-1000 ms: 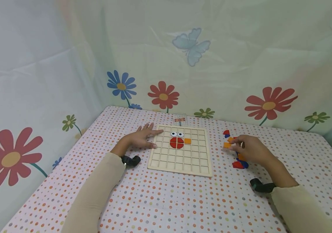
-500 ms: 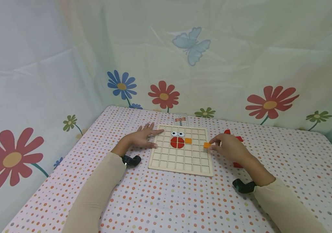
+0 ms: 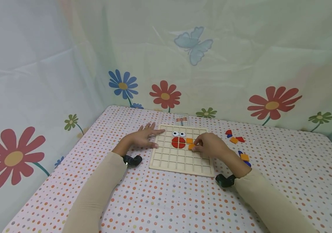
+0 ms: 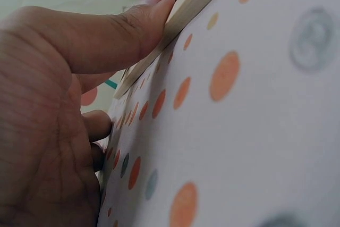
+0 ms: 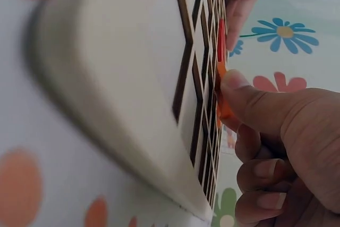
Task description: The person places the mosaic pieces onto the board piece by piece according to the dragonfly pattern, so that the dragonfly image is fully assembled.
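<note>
My right grip (image 3: 211,144) pinches an orange square (image 3: 191,147) between thumb and finger, at the wooden board (image 3: 180,159) in the middle of the frame. It is just below a second orange square (image 3: 189,140) and near a red circle (image 3: 178,142). I can't quite tell if it lies flat. My left grip (image 3: 142,137), fingers spread, touches the board's left side. Loose pieces (image 3: 234,140) lie right of centre on the worktop (image 3: 154,200).
</note>
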`<action>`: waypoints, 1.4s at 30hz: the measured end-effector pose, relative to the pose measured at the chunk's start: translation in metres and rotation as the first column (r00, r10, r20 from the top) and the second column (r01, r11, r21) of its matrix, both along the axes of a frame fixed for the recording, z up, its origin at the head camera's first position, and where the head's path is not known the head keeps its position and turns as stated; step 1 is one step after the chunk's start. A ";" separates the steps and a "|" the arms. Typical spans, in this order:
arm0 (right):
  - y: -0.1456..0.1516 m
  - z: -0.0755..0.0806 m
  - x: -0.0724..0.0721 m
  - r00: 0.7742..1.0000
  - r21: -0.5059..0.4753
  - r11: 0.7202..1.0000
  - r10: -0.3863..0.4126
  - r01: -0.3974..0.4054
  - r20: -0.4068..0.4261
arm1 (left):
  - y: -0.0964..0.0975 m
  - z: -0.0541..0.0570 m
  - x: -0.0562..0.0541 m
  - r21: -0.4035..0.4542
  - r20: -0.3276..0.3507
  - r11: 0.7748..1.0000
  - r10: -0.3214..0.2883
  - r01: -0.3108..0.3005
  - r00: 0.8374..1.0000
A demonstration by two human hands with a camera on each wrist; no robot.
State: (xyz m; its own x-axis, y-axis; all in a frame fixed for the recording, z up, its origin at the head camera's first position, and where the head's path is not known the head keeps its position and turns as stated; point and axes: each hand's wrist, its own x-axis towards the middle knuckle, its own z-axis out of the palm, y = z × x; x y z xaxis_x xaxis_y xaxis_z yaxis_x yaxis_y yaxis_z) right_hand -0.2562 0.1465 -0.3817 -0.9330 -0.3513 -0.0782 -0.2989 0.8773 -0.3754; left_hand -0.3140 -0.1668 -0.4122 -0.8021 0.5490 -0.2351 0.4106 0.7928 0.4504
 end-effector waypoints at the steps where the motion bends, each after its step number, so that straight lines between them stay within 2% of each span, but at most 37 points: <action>1: -0.001 0.000 0.000 1.000 0.002 1.000 0.004 -0.004 -0.004 | 0.001 0.001 0.001 0.002 0.001 1.000 -0.001 0.001 1.000; 9: -0.009 0.003 -0.002 0.999 0.010 0.999 0.042 -0.042 -0.019 | 0.002 0.002 0.000 -0.007 -0.009 1.000 -0.007 0.007 1.000; 18: -0.013 0.003 -0.002 0.999 0.036 0.999 -0.003 0.004 -0.042 | 0.002 0.003 0.001 -0.010 -0.024 1.000 -0.009 0.008 1.000; 26: -0.017 0.005 0.003 0.998 0.056 0.997 -0.058 0.059 -0.019 | 0.002 0.002 0.001 0.003 -0.012 1.000 -0.008 0.008 1.000; 30: -0.015 0.006 0.006 0.997 0.058 0.996 -0.065 0.067 -0.035 | 0.002 0.001 0.001 0.002 -0.009 1.000 -0.012 0.012 1.000; 36: -0.003 0.014 0.018 0.996 0.041 0.997 -0.061 0.064 -0.062 | 0.002 0.002 0.001 -0.006 -0.012 1.000 -0.012 0.012 1.000; 42: 0.025 0.015 0.029 0.995 0.015 0.997 -0.071 0.072 -0.068 | -0.001 0.001 0.000 -0.005 -0.009 1.000 -0.014 0.014 1.000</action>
State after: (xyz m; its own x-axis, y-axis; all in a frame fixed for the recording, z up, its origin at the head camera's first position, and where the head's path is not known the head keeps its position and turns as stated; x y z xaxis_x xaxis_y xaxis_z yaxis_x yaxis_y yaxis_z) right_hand -0.2275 0.1714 -0.3664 -0.9591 -0.2824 -0.0196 -0.2591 0.9036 -0.3412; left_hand -0.3137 -0.1674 -0.4114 -0.7964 0.5591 -0.2305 0.4257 0.7890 0.4430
